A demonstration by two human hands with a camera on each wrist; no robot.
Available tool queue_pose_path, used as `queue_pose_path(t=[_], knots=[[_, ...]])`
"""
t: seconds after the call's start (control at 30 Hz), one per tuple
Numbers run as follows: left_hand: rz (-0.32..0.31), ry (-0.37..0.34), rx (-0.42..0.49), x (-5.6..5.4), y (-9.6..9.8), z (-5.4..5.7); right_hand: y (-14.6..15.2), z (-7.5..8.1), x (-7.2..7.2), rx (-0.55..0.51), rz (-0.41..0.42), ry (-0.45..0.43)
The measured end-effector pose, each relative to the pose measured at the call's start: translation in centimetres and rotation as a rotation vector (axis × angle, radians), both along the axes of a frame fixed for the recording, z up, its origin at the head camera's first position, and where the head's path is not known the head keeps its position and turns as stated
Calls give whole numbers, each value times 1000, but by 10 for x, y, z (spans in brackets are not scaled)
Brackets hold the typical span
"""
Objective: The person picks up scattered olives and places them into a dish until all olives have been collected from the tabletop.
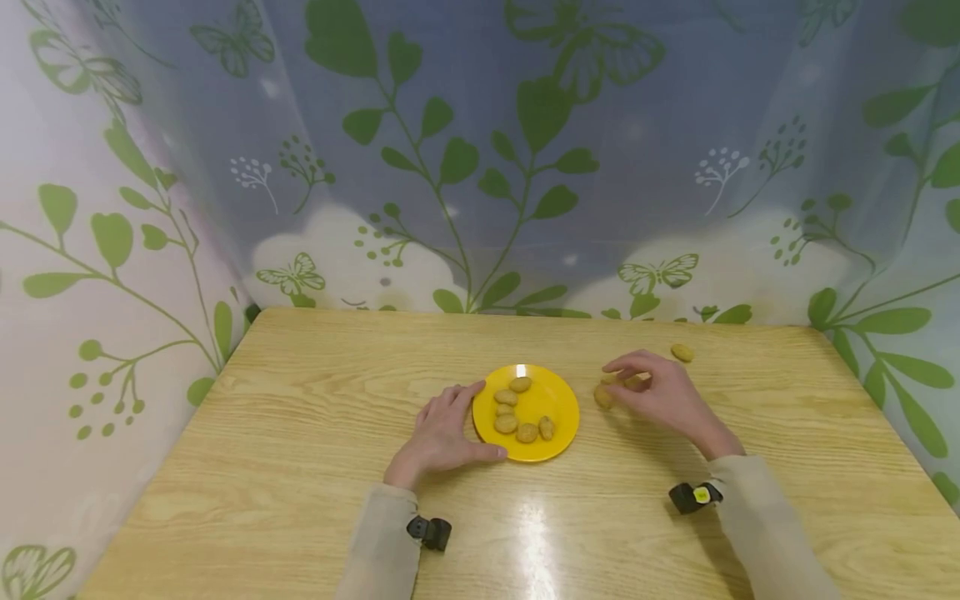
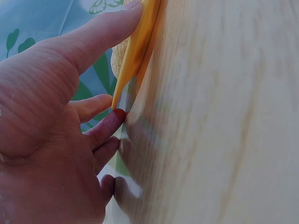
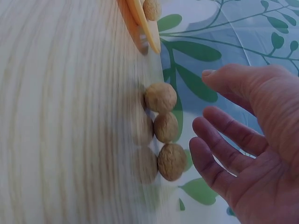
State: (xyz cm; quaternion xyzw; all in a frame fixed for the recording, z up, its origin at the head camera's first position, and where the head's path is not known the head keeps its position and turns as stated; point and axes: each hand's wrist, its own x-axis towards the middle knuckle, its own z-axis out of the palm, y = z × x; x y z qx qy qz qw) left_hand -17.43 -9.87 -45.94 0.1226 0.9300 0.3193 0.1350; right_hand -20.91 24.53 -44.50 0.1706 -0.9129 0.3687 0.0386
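A round yellow plate (image 1: pixel 564 414) holds several tan peanuts in their shells (image 1: pixel 506 424). My left hand (image 1: pixel 442 432) grips its left rim, the thumb (image 2: pixel 105 32) lying over the near edge and the fingers at the left edge. To the right of the plate, my right hand (image 1: pixel 663 396) hovers over a small group of peanuts, parted thumb and fingers above them. The right wrist view shows three peanuts (image 3: pixel 172 161) in a row, apart from the fingertips (image 3: pixel 198 144), with nothing in that hand. In the head view the hand partly hides this group.
Another peanut (image 1: pixel 682 352) lies farther back on the right of the wooden table (image 1: pixel 315 375). A leaf-and-butterfly patterned curtain (image 1: pixel 480 208) hangs behind the table's back edge and along its sides. Each wrist wears a black strapped device (image 1: pixel 430 533).
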Motion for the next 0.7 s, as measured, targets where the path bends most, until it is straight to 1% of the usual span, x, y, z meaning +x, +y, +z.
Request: queue_pose_path(t=[0.23, 0.47, 0.7], knots=[[0, 3, -5, 0, 1, 0, 15, 3, 1, 5, -23, -13], [-1, 5, -5, 0, 0, -1, 31, 4, 0, 21, -47, -61], [0, 4, 0, 0, 0, -2, 44, -3, -4, 66, -19, -111]])
